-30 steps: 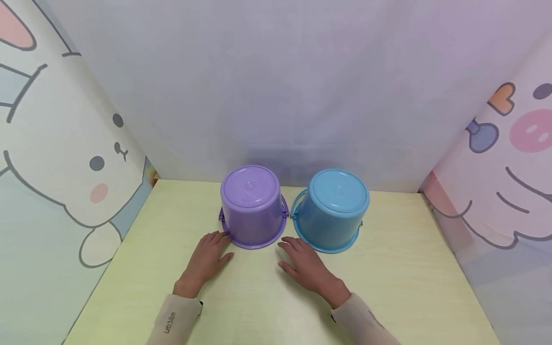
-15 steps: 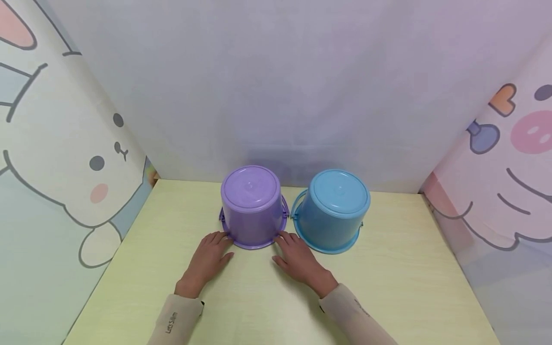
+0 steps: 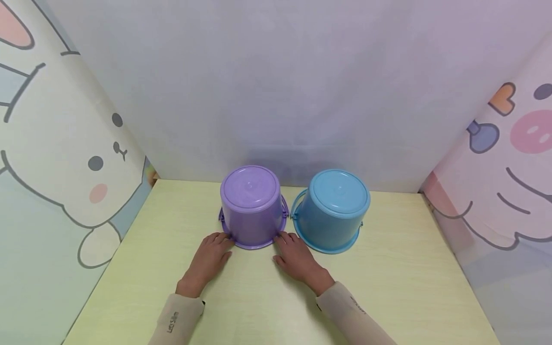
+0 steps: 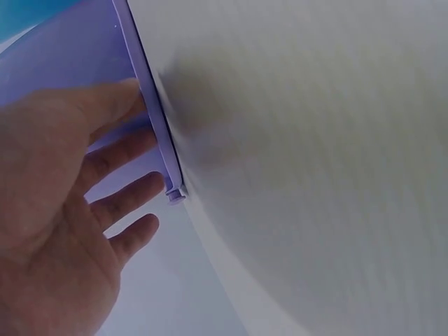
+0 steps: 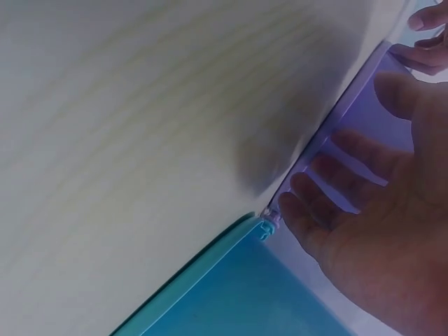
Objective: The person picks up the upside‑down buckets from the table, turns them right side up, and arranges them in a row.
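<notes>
An upside-down purple bucket [image 3: 252,218] stands on the table, its base facing up. My left hand [image 3: 208,258] rests with its fingertips at the front left of the bucket's rim. In the left wrist view the loosely bent fingers [image 4: 126,196] lie along the purple rim [image 4: 155,112], thumb side near it. At the front right of that rim is my right hand [image 3: 297,258], its fingertips right against the bucket. The right wrist view has its relaxed, spread fingers [image 5: 350,168] beside the purple rim [image 5: 336,115].
A blue bucket [image 3: 329,223], also upside down, stands just right of the purple one, their handle lugs close together. Behind both, a pale cloth wall [image 3: 276,96] meets the back edge of the wooden table [image 3: 405,258]. Cartoon-printed sheets [image 3: 64,143] flank the sides.
My right hand has moved left, from the space before the blue bucket to the purple bucket's rim. The left hand and both buckets have stayed about where they were.
</notes>
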Demonstrator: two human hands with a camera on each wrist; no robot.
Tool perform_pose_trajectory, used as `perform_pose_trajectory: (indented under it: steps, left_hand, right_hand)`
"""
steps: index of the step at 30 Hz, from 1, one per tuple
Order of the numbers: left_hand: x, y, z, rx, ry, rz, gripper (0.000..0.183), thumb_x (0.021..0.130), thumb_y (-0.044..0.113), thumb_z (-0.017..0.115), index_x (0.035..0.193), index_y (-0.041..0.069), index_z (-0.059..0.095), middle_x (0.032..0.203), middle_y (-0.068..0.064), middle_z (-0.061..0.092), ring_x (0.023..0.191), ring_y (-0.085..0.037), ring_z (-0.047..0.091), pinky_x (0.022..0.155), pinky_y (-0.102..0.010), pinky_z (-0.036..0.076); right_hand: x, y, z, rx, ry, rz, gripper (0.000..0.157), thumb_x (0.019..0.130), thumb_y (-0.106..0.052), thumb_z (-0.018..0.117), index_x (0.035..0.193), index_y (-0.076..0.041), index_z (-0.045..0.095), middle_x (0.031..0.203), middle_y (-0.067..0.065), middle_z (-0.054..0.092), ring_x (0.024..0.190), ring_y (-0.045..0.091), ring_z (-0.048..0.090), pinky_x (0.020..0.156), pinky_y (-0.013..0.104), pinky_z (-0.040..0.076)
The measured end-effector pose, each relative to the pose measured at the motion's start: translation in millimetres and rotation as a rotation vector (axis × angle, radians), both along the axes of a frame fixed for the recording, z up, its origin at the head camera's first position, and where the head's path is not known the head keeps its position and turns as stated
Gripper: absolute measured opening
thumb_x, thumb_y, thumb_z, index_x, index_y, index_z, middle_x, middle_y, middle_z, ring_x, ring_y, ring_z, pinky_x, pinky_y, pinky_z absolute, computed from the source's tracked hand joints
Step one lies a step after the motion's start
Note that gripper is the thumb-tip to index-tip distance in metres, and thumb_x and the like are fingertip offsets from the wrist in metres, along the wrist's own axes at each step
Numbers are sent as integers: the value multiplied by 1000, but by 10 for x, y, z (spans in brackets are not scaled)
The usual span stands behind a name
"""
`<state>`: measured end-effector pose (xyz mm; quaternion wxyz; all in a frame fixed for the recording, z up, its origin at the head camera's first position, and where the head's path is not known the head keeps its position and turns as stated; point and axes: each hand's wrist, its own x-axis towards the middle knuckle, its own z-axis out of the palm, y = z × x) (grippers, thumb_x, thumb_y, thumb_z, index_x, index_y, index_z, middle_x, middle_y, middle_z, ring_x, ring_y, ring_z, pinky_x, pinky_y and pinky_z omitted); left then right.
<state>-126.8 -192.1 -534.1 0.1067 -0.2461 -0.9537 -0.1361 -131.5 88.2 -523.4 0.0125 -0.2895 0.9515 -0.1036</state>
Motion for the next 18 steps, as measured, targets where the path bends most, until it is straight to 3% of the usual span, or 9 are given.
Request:
perform_pose_trajectory:
  steps: [11, 18]
  left_hand:
    - [-12, 50, 5, 55, -20, -25, 26, 77, -2, 71, 99, 11, 67, 108, -4, 58, 104, -26, 50, 88, -45, 41]
    - [-15, 73, -8, 54, 5, -14, 26, 75, -3, 71, 96, 10, 66, 106, -3, 57, 100, -26, 51, 84, -45, 42]
  right_hand:
    - [-62, -27, -29, -21, 54, 27, 36, 91, -29, 59, 122, -11, 54, 126, 5, 48, 112, 26, 45, 95, 40, 40]
    - [-102, -54, -37, -17, 37, 41, 32, 91, -27, 59, 119, -11, 54, 121, 4, 48, 109, 24, 46, 92, 38, 42]
